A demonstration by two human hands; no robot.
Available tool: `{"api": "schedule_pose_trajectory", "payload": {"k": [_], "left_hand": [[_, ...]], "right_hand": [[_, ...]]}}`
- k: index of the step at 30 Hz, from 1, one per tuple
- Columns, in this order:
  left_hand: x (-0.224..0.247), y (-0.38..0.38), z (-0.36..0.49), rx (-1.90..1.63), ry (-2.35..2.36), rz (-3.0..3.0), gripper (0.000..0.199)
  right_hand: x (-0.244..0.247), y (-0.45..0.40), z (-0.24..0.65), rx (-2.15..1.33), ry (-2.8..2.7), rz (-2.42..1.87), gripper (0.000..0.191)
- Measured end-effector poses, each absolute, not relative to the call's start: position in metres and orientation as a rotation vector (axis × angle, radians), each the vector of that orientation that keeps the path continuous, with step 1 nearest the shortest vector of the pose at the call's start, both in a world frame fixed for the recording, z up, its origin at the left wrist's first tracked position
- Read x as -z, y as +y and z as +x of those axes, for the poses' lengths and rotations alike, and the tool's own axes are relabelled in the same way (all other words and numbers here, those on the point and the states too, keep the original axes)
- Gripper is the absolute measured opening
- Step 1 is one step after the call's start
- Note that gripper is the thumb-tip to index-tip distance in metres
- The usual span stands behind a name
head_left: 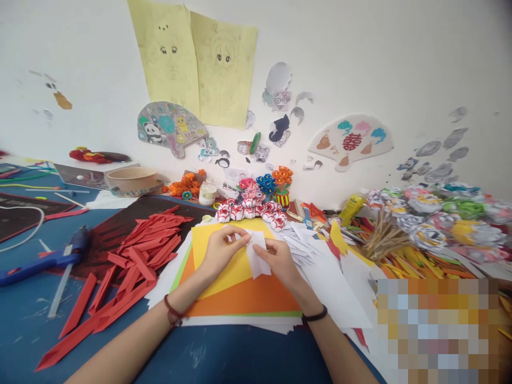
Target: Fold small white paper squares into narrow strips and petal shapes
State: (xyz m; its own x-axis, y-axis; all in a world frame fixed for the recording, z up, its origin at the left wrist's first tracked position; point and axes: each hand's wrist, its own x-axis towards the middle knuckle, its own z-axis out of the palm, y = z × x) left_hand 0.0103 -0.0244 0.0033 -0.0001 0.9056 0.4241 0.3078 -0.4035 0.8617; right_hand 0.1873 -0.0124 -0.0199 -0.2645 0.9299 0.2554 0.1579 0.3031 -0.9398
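Both hands grip one small white paper piece [258,255]: left hand [221,249] pinches its upper edge with curled fingers, right hand [279,258] clamps its lower right side. It sits just above the yellow sheet [224,272] and orange sheet [244,301]. Risk: uneven finger pressure may skew the crease or tear the thin paper. Loose red strips [136,256] lie left of the left hand.

A pixelated block [438,330] hides the table's lower right corner.

red paper strips [136,256], blue glue gun [44,261], paper bowl [132,178]
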Motion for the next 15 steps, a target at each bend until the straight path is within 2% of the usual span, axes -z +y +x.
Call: {"api": "schedule_pose_trajectory", "payload": {"k": [6,15], "left_hand": [[0.0028,-0.0173,0.0085,-1.266,1.074,1.514,0.030],[-0.0018,-0.0206,0.0097,-1.251,1.167,1.604,0.026]], "right_hand": [[0.0163,-0.0123,0.1888,-0.976,-1.698,-1.038,0.033],[0.0113,-0.0156,0.1871,-0.863,-1.752,-1.042,0.031]]}}
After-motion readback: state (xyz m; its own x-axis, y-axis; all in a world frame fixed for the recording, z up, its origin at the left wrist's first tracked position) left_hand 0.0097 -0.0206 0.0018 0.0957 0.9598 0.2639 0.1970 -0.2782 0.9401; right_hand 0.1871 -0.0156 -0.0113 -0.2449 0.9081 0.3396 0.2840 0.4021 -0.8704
